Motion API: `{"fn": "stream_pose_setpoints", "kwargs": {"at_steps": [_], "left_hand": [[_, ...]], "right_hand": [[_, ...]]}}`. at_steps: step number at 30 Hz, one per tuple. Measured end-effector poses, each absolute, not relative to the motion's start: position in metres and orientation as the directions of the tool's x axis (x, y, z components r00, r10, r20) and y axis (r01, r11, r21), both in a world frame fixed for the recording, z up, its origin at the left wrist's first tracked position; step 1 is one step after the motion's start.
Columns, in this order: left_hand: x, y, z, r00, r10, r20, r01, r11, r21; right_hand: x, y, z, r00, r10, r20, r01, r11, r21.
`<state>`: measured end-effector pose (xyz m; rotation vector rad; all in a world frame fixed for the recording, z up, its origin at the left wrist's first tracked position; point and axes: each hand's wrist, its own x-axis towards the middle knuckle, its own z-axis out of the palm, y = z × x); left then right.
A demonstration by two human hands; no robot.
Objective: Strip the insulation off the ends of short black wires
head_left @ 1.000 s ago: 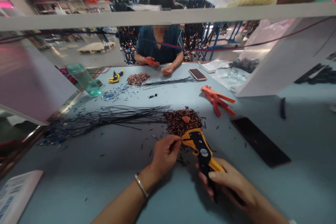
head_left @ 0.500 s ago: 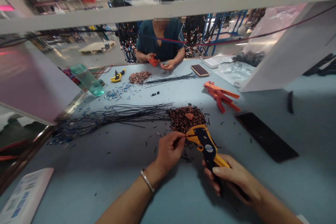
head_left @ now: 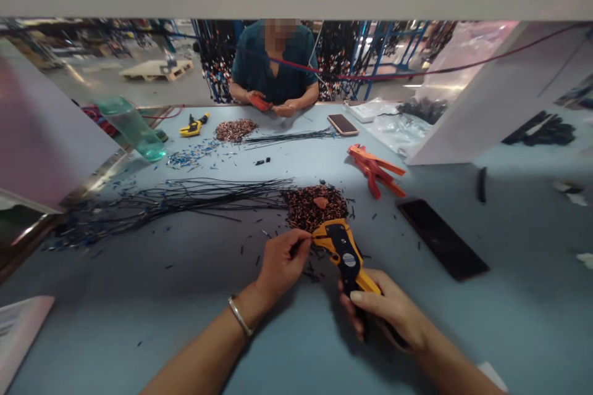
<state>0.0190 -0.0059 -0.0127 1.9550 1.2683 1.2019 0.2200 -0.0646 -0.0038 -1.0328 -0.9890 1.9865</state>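
My right hand (head_left: 380, 305) is wrapped around the handles of a yellow and black wire stripper (head_left: 345, 253), whose head points up and left. At its jaws, my left hand (head_left: 283, 259) is closed in a pinch on what looks like a thin wire, almost wholly hidden by the fingers. Just beyond the stripper head lies a heap of black and copper-coloured wire scraps (head_left: 308, 203) with a reddish lump on top. Left of the heap stretches a bundle of long black wires (head_left: 208, 197) with blue ends.
Orange-red pliers (head_left: 375, 170) and a dark phone (head_left: 442, 237) lie to the right. Across the table a co-worker (head_left: 278, 62) holds a red tool near another scrap pile (head_left: 235, 130). A green bottle (head_left: 134, 129) leans at the left; a white bar (head_left: 296, 5) crosses above.
The view has turned slightly, so the table and everything on it appear further left. My hands keep the same hold at the stripper jaws. The co-worker's hands have shifted a little.
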Motion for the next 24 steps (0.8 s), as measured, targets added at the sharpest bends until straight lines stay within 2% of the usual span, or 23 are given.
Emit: {"fn": "stream_pose_setpoints", "kwargs": {"at_steps": [12, 18, 24], "left_hand": [[0.021, -0.008, -0.014, 0.178, 0.901, 0.396, 0.522, -0.428, 0.738], [0.023, -0.01, -0.009, 0.182, 0.902, 0.391, 0.57, -0.42, 0.706], [0.025, -0.011, -0.006, 0.211, 0.891, 0.402, 0.567, -0.447, 0.692]], "right_hand": [[0.216, -0.068, -0.004, -0.351, 0.864, -0.36, -0.25, -0.457, -0.854], [0.22, -0.064, 0.004, -0.364, 0.828, -0.426, -0.324, -0.541, -0.776], [0.226, -0.063, 0.009, -0.422, 0.797, -0.431, -0.398, -0.59, -0.702]]}}
